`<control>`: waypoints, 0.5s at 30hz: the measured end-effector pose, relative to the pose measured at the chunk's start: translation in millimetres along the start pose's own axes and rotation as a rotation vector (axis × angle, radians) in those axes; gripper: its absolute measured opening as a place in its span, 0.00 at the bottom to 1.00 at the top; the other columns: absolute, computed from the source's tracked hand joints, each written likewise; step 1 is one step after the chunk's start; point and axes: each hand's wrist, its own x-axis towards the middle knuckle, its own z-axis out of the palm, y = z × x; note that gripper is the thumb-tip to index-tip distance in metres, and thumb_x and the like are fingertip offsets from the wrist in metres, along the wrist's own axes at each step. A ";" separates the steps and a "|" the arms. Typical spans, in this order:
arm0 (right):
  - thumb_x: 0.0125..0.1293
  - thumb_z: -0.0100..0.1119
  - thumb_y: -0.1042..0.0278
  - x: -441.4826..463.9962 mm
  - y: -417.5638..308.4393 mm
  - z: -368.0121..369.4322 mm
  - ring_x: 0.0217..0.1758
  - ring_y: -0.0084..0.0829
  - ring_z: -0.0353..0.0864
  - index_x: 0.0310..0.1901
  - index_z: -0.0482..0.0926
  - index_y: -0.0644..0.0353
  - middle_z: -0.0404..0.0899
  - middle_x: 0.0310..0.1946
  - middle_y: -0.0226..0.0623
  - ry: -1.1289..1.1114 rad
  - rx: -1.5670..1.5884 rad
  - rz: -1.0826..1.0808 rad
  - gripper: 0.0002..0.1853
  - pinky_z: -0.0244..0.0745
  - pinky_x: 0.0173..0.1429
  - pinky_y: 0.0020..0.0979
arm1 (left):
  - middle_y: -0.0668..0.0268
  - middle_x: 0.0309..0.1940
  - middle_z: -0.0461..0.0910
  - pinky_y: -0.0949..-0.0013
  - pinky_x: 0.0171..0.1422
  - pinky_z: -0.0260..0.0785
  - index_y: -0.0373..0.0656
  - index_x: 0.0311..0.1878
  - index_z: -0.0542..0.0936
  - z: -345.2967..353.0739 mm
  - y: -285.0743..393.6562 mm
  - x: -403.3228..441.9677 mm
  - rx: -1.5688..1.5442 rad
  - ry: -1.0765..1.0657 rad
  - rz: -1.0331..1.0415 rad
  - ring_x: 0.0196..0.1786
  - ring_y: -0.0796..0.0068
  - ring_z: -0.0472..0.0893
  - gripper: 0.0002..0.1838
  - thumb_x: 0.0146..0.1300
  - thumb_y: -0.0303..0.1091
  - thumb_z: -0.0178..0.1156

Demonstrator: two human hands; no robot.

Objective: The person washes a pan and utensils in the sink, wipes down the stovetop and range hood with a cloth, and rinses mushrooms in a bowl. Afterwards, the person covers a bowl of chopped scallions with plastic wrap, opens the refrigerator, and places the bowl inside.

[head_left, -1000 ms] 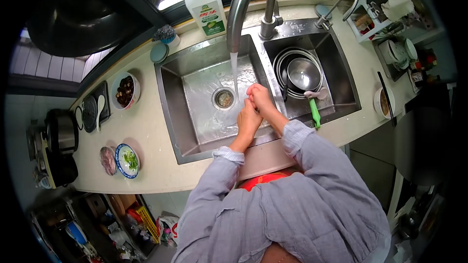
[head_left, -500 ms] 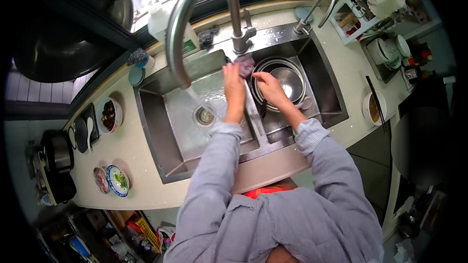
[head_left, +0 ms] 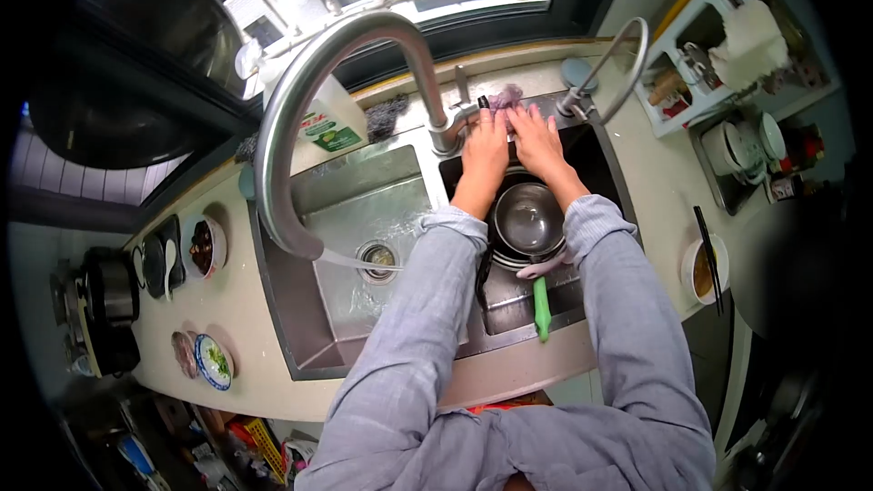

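Head view: we see left hand [head_left: 485, 155] and right hand [head_left: 542, 145] side by side over back of right basin [head_left: 514, 300], backs up, fingers stretched toward purplish cloth [head_left: 506, 95]. Cloth at basin's back edge, between tap [head_left: 275, 155] and small faucet [head_left: 573, 105], partly covered by fingers; whether either hand grips it, we cannot tell. Pan [head_left: 530, 223] below hands, pots under it mostly hidden. Water [head_left: 364, 263] runs to left sleeve [head_left: 409, 300], its end unseen.
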 end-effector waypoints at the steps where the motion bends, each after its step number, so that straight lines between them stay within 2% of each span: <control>1: 0.59 0.47 0.69 -1.0 -0.5 10.3 0.64 0.50 0.59 0.55 0.67 0.60 0.67 0.56 0.44 0.015 -0.028 -0.055 0.20 0.56 0.63 0.55 | 0.51 0.48 0.72 0.64 0.36 0.74 0.38 0.49 0.72 7.5 -5.8 -4.1 0.109 0.133 0.041 0.35 0.57 0.79 0.15 0.58 0.28 0.49; 2: 0.59 0.47 0.68 -4.8 -8.9 16.7 0.64 0.49 0.60 0.53 0.69 0.60 0.69 0.54 0.44 0.021 -0.046 -0.118 0.19 0.57 0.62 0.56 | 0.52 0.45 0.74 0.63 0.37 0.73 0.38 0.46 0.72 -3.5 -4.4 -8.3 0.034 0.015 -0.010 0.37 0.58 0.78 0.13 0.57 0.28 0.48; 3: 0.59 0.46 0.66 -10.9 -16.3 19.8 0.58 0.45 0.65 0.47 0.70 0.59 0.71 0.49 0.41 0.092 -0.020 -0.184 0.15 0.60 0.58 0.55 | 0.52 0.44 0.74 0.62 0.39 0.73 0.39 0.45 0.72 -16.6 -1.9 -16.2 0.043 0.026 0.012 0.38 0.58 0.78 0.12 0.57 0.27 0.48; 4: 0.58 0.47 0.68 -16.8 -29.0 8.8 0.49 0.42 0.70 0.40 0.72 0.59 0.74 0.43 0.39 0.098 -0.009 -0.244 0.09 0.64 0.53 0.51 | 0.51 0.43 0.74 0.62 0.40 0.72 0.40 0.44 0.73 -28.7 -2.1 -26.7 0.056 0.041 0.035 0.39 0.57 0.77 0.12 0.57 0.26 0.48; 6: 0.57 0.49 0.69 -36.1 -40.3 4.0 0.42 0.41 0.73 0.33 0.74 0.59 0.76 0.37 0.38 0.051 0.114 -0.292 0.06 0.69 0.47 0.43 | 0.52 0.42 0.73 0.61 0.44 0.70 0.40 0.43 0.73 -56.8 2.1 -55.8 -0.129 0.045 -0.071 0.41 0.55 0.76 0.12 0.55 0.24 0.49; 8: 0.56 0.52 0.70 -58.9 -77.5 -19.9 0.38 0.40 0.74 0.28 0.75 0.59 0.76 0.32 0.39 -0.315 0.110 -0.161 0.04 0.71 0.42 0.37 | 0.52 0.39 0.76 0.60 0.46 0.70 0.36 0.43 0.75 -88.0 1.3 -92.9 -0.430 0.090 -0.343 0.42 0.52 0.76 0.13 0.54 0.21 0.47; 9: 0.56 0.53 0.70 -75.5 -92.8 -17.7 0.38 0.40 0.74 0.28 0.76 0.59 0.76 0.32 0.39 -0.271 0.251 -0.237 0.04 0.71 0.41 0.38 | 0.52 0.36 0.77 0.61 0.46 0.70 0.37 0.44 0.75 -101.0 -4.1 -111.4 -0.532 0.148 -0.493 0.40 0.52 0.77 0.13 0.56 0.23 0.46; 10: 0.55 0.55 0.70 -87.7 -109.0 -14.0 0.38 0.40 0.74 0.29 0.76 0.59 0.76 0.32 0.39 -0.226 0.390 -0.313 0.03 0.71 0.40 0.38 | 0.54 0.37 0.78 0.64 0.45 0.70 0.36 0.47 0.75 -117.6 -11.1 -130.4 -0.690 0.174 -0.661 0.40 0.58 0.78 0.14 0.57 0.23 0.47; 11: 0.54 0.56 0.71 -93.4 -132.4 -21.0 0.38 0.40 0.74 0.30 0.76 0.59 0.76 0.32 0.38 -0.162 0.421 -0.318 0.03 0.71 0.41 0.38 | 0.57 0.35 0.78 0.67 0.42 0.70 0.34 0.45 0.75 -140.7 -12.2 -142.9 -0.814 0.261 -0.843 0.37 0.66 0.78 0.12 0.58 0.23 0.49; 12: 0.53 0.57 0.71 -96.3 -156.1 -26.7 0.38 0.40 0.74 0.31 0.77 0.59 0.76 0.32 0.38 -0.099 0.452 -0.327 0.04 0.70 0.41 0.38 | 0.58 0.34 0.79 0.67 0.41 0.70 0.34 0.44 0.74 -152.4 -21.6 -153.1 -0.776 0.308 -0.892 0.36 0.68 0.78 0.11 0.58 0.24 0.49; 14: 0.55 0.56 0.71 -98.5 -189.9 -19.4 0.42 0.42 0.73 0.40 0.77 0.60 0.75 0.36 0.40 -0.180 0.635 -0.228 0.10 0.69 0.46 0.37 | 0.59 0.33 0.79 0.68 0.39 0.70 0.33 0.43 0.74 -167.9 -41.8 -175.7 -0.695 0.415 -0.989 0.34 0.71 0.78 0.10 0.58 0.25 0.50; 15: 0.56 0.55 0.71 -101.1 -204.4 -13.4 0.45 0.42 0.73 0.43 0.76 0.61 0.75 0.39 0.41 -0.224 0.746 -0.203 0.12 0.68 0.49 0.35 | 0.61 0.33 0.79 0.70 0.38 0.70 0.33 0.43 0.74 -169.0 -52.2 -183.6 -0.814 0.433 -1.040 0.34 0.73 0.78 0.10 0.58 0.24 0.51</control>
